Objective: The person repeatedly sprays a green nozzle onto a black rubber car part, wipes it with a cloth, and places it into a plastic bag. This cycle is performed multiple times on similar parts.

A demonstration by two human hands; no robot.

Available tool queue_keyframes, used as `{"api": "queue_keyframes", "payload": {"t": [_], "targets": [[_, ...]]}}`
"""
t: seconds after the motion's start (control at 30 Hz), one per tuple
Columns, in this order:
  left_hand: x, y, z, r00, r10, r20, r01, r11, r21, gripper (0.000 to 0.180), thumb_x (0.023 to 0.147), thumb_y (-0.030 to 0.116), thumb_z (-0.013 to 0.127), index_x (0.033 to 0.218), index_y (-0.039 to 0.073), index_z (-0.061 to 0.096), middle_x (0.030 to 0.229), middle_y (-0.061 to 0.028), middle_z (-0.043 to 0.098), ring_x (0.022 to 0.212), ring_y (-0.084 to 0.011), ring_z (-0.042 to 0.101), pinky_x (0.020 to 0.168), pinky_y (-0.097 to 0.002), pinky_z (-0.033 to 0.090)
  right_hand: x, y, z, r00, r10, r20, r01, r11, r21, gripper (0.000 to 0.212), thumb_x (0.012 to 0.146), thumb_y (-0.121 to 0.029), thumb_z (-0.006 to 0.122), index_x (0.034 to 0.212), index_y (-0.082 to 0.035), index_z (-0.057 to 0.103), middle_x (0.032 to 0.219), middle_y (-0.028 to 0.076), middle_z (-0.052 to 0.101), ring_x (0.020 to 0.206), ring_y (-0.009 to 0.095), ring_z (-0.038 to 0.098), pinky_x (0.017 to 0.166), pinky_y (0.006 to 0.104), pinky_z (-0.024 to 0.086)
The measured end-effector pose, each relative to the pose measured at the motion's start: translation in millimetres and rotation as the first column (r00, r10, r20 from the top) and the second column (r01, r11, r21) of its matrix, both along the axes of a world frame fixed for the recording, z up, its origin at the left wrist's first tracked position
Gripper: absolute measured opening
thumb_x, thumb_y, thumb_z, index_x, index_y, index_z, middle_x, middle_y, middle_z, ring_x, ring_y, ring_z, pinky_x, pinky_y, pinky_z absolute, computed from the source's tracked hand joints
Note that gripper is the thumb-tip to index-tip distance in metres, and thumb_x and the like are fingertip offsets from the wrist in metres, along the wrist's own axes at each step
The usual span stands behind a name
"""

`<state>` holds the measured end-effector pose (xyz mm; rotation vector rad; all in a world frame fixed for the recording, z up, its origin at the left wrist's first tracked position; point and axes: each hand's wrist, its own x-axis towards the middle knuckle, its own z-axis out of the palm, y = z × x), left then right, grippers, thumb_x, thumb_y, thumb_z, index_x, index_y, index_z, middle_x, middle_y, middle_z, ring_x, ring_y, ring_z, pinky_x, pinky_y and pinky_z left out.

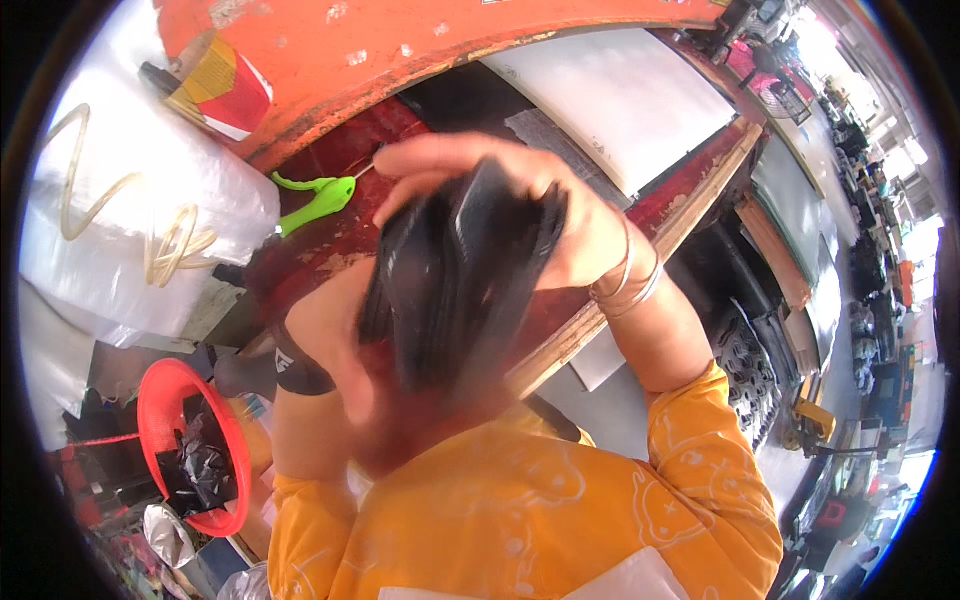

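Both hands hold a stack of thin black flexible pieces (455,280) up close to the camera, over a red worn workbench (330,240). My right hand (520,195) curls over the top of the stack, with metal bangles at the wrist. My left hand (340,335) grips the stack from below and the left; a black band sits on that wrist. The sleeves are orange-yellow. The lower part of the stack is blurred.
A green plastic tool (315,200) lies on the bench at the left. White plastic-wrapped bundles with clear tubing (130,220) sit further left. A red basin with black scraps (195,450) stands low left. A white sheet (620,95) lies on the bench at the back.
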<state>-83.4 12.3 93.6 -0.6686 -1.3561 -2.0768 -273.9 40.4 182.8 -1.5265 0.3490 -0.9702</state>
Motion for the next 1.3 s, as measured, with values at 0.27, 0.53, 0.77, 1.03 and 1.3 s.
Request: {"api": "queue_keyframes", "payload": {"t": [0.27,0.53,0.77,1.03,1.3], "targets": [[1.5,20.4,3.3,0.989,-0.106,0.107,0.111,0.993,-0.035,0.097,0.061,0.05,0.081,0.132,-0.001,0.04,0.129,-0.0101,0.048,0.119,-0.0197,0.046,0.098,-0.033,0.039,18.0,10.8,-16.9,0.971,0.153,-0.186,-0.173,0.98,-0.097,0.081,0.066,0.017,0.058,0.14,-0.004,0.035,0.12,0.015,0.059,0.062,0.017,0.067,0.054,0.027,0.056],[11.6,27.7,-0.1,0.985,-0.083,0.149,0.083,0.997,0.002,0.099,0.061,0.052,0.081,0.133,-0.002,0.039,0.13,-0.0112,0.047,0.12,-0.0211,0.046,0.099,-0.0341,0.039,1.8,-16.5,0.8,0.84,0.036,-0.541,-0.209,0.942,-0.262,0.11,0.06,-0.014,0.086,0.147,-0.007,0.018,0.129,0.018,0.05,0.113,0.029,0.054,0.095,0.038,0.043],[30.9,17.1,-9.5,0.99,0.05,0.135,-0.067,0.989,0.129,0.1,0.061,0.053,0.08,0.134,-0.003,0.038,0.131,-0.0122,0.047,0.12,-0.0223,0.047,0.1,-0.035,0.038,12.8,2.9,22.4,0.953,0.007,-0.304,-0.015,1.0,-0.026,0.122,0.052,-0.033,0.091,0.147,-0.006,0.02,0.139,0.014,0.041,0.126,0.025,0.041,0.101,0.0371,0.035],[39.8,18.1,-7.9,0.985,0.053,0.161,-0.069,0.993,0.096,0.102,0.061,0.054,0.08,0.134,-0.003,0.037,0.131,-0.0133,0.047,0.121,-0.0237,0.047,0.1,-0.036,0.038,41.3,10.2,0.8,0.916,-0.265,-0.301,0.087,0.863,-0.497,0.095,0.064,-0.028,0.084,0.14,-0.001,0.033,0.121,0.02,0.056,0.11,0.035,0.057,0.093,0.0386,0.046],[34.5,24.5,-8.3,0.982,0.033,0.187,-0.039,0.999,0.031,0.104,0.061,0.056,0.079,0.135,-0.004,0.036,0.132,-0.0144,0.046,0.121,-0.0251,0.047,0.101,-0.0371,0.037,30.1,19.4,15.2,0.863,-0.241,-0.445,0.002,0.88,-0.474,0.077,0.07,-0.027,0.08,0.131,0.004,0.045,0.123,0.022,0.055,0.116,0.035,0.053,0.097,0.0394,0.043]]}}
